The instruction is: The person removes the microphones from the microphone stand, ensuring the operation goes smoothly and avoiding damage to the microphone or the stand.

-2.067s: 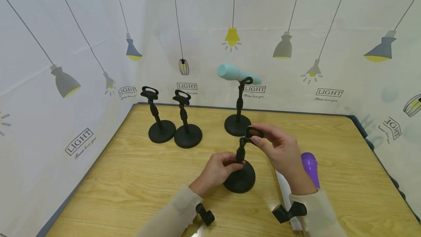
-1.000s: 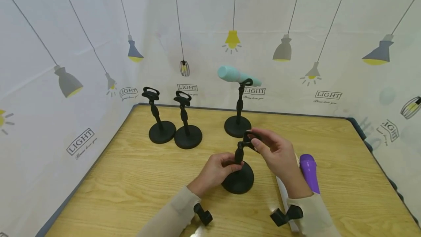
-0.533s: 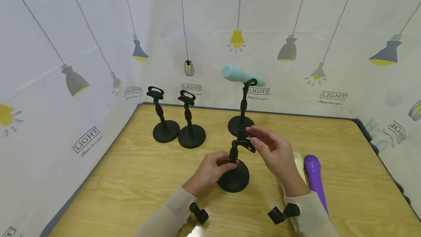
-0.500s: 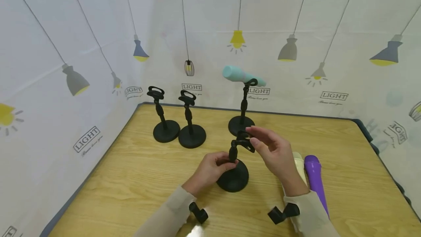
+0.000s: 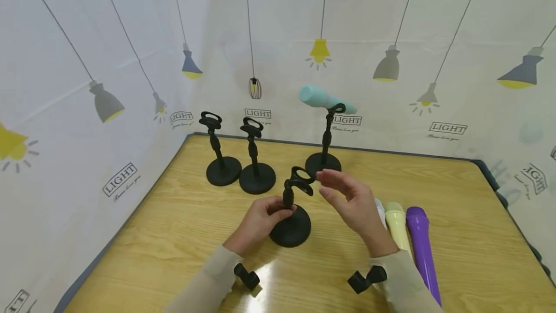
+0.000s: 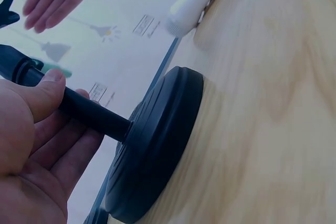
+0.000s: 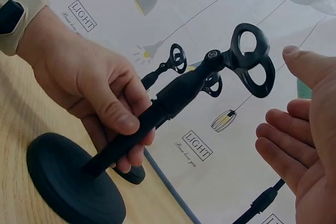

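Note:
My left hand grips the pole of a black tabletop microphone stand, thumb and fingers wrapped just above its round base. At the top of that pole, a looped microphone clip tilts toward my right hand. That hand is held up beside the clip with fingers extended and touches nothing; the right wrist view shows a gap between them. Behind, a turquoise microphone lies in the clip of another black stand.
Two more black stands, one and another, stand at the back left with bare clips. White, cream and purple microphones lie side by side right of my right hand, partly hidden by the forearm. A printed curtain borders the table.
My right hand has let go of the clip and drawn slightly away. The held stand has shifted left with my left hand, and its clip is turned differently. The cream microphone has come into view.

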`<act>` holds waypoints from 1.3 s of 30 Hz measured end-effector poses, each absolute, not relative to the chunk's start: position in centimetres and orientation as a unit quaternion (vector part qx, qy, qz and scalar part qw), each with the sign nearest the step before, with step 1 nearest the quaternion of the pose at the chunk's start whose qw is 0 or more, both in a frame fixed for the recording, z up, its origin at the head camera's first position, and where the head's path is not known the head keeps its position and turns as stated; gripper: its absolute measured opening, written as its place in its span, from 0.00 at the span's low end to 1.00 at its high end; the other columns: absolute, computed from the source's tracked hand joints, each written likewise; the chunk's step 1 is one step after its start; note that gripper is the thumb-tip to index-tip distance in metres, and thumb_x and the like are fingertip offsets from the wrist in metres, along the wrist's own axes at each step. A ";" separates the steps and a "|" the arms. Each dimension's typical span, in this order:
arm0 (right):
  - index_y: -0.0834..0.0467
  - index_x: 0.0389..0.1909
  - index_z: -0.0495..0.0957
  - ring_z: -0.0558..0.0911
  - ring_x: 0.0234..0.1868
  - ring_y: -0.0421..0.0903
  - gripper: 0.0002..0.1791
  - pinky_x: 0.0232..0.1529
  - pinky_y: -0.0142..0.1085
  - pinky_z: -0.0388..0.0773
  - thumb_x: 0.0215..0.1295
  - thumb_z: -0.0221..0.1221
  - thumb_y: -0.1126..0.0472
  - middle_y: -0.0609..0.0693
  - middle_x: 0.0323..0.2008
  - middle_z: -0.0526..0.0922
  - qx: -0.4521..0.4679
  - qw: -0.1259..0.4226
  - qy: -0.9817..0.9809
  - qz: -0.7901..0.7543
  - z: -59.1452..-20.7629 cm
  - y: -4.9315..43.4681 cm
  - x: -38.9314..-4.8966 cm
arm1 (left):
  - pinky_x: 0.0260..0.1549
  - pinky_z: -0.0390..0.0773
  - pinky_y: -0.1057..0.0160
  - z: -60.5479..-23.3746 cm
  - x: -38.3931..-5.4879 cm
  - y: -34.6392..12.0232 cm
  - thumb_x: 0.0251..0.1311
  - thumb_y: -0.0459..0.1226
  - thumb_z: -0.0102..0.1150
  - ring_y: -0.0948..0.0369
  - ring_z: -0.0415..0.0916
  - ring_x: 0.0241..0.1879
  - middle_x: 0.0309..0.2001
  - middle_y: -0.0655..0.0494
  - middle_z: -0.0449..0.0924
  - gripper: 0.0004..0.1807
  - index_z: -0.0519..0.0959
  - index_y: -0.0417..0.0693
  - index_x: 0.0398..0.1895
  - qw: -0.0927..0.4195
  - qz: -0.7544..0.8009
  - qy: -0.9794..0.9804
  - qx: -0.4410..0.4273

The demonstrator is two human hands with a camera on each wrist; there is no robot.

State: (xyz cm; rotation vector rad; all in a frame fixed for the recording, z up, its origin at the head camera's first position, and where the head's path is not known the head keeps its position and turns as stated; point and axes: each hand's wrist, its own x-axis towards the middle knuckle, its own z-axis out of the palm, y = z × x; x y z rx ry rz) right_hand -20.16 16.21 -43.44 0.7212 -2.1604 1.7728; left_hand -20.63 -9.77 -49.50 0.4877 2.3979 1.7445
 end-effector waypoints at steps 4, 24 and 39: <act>0.67 0.66 0.80 0.86 0.60 0.32 0.22 0.61 0.25 0.82 0.73 0.66 0.71 0.66 0.61 0.86 0.253 0.104 -0.744 0.610 -43.7 15.6 -20.3 | 0.62 0.85 0.56 -49.5 -20.6 -11.3 0.74 0.38 0.67 0.55 0.88 0.59 0.54 0.51 0.92 0.11 0.89 0.49 0.55 0.061 0.577 0.800 0.151; 0.62 0.67 0.81 0.87 0.63 0.55 0.23 0.67 0.52 0.83 0.76 0.68 0.59 0.56 0.63 0.88 0.276 0.023 -0.799 0.533 -45.1 10.8 -20.6 | 0.67 0.82 0.46 -49.2 -20.4 -17.8 0.76 0.38 0.65 0.53 0.86 0.62 0.55 0.51 0.92 0.10 0.89 0.49 0.55 0.008 0.562 0.825 0.066; 0.63 0.67 0.80 0.86 0.64 0.56 0.24 0.68 0.52 0.82 0.76 0.67 0.58 0.58 0.63 0.87 0.293 -0.019 -0.795 0.531 -45.9 8.2 -20.8 | 0.68 0.80 0.42 -48.9 -21.1 -22.2 0.77 0.37 0.64 0.49 0.86 0.62 0.56 0.46 0.91 0.13 0.87 0.42 0.58 -0.037 0.546 0.837 0.002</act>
